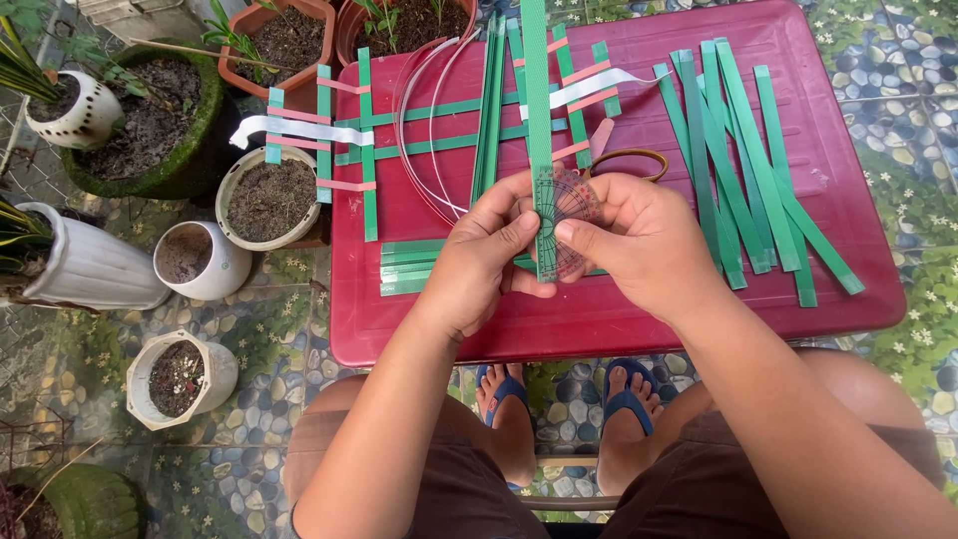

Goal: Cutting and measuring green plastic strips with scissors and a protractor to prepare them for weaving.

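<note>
While gripped, protractor [561, 215] mid-table [619, 319].

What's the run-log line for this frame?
left hand: holds green strip | right hand: presses clear protractor on strip | red table: loose green strips, woven strip lattice
</note>
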